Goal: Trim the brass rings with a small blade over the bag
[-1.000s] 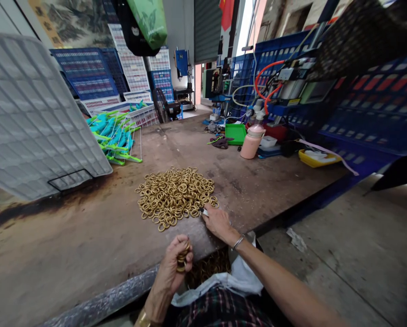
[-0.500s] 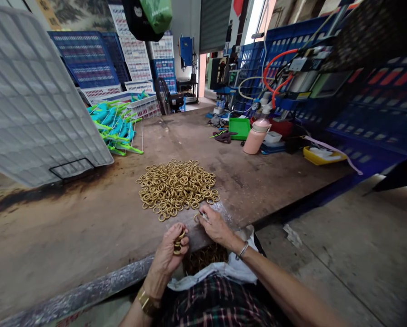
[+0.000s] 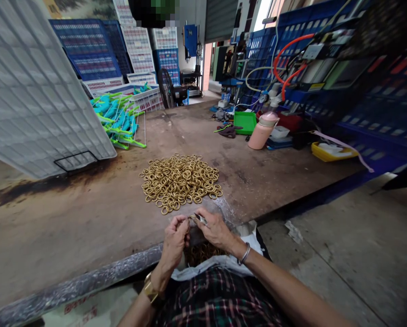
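A heap of gold-coloured rings (image 3: 181, 179) lies on the table in front of my hands. My left hand (image 3: 175, 238) is closed, its fingers curled around rings that are mostly hidden now. My right hand (image 3: 217, 229) grips a small tool with a dark tip and pale body (image 3: 200, 218); its exact kind is not clear. Between the fingertips of both hands a single ring (image 3: 191, 217) shows edge-on, partly covered. Below them, on my lap, an open white sack (image 3: 220, 263) holds many darker rings (image 3: 203, 253).
A grey-white ribbed panel (image 3: 43, 91) stands at the left, beside teal and lime-green plastic pieces (image 3: 118, 119). A pink bottle (image 3: 260, 131), a green tray (image 3: 245, 122) and a yellow dish (image 3: 331, 152) sit at the right. The table's plastic-wrapped edge (image 3: 87, 277) runs close to me.
My hands have come together, the left rising and turning so its rings are hidden. The ring by my right hand now sits between both hands' fingertips. The view has shifted slightly.
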The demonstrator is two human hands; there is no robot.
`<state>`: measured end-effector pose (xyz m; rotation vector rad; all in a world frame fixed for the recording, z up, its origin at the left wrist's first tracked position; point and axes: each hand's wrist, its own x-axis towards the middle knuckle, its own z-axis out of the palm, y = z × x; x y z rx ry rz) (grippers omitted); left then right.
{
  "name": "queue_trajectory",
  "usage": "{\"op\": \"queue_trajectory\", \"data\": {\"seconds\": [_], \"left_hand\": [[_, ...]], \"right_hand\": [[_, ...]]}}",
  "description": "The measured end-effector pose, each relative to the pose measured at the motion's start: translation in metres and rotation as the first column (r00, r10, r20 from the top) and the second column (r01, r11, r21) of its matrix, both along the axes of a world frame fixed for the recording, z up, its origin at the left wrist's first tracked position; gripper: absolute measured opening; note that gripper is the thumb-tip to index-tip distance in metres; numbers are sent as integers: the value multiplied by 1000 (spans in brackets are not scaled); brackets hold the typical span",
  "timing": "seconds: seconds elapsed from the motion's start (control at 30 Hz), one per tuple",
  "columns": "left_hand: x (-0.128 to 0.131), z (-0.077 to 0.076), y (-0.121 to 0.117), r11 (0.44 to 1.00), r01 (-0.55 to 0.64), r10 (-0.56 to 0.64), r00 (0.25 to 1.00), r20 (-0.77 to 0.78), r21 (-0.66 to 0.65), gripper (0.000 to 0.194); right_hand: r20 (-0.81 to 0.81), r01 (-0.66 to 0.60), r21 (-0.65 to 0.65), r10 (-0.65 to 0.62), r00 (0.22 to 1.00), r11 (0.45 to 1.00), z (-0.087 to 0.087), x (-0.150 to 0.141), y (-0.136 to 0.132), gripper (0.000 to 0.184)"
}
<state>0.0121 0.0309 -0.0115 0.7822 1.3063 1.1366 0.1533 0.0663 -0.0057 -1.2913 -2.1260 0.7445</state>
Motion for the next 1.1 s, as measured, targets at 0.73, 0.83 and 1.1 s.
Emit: {"op": "queue_trajectory", "data": {"seconds": [0.73,0.83,1.1], "left_hand": [[0,7,-4,985,157,-146,978,148,-70,31],[-1,7,-5,985,162,-152,978,144,-64,31],[0,6,-7,988,155,-155,974,163,16,28]], "right_hand": [[-212,-8,-248,-46,976,969,15,-7,1,12],[-206,-26,-233,-23,978,972,17,-7,1,11],[-47,51,-105,-57,997,993,6,-2,3,16]]}}
